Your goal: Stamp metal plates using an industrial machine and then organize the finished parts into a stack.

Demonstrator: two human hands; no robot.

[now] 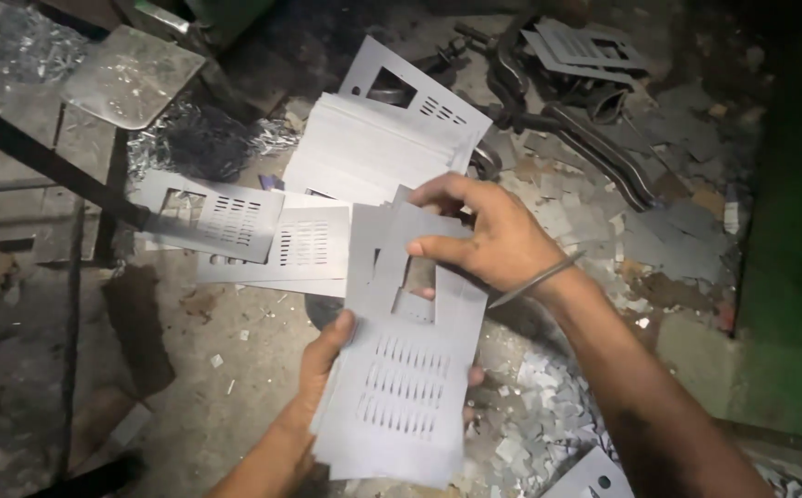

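Both hands grip the slotted metal plate (401, 378), perhaps several stacked: left hand (323, 355) at its lower edge, right hand (493, 240) at its top.

floor (226, 406): dusty concrete, metal scraps | stool (129, 74): worn metal | light: dim
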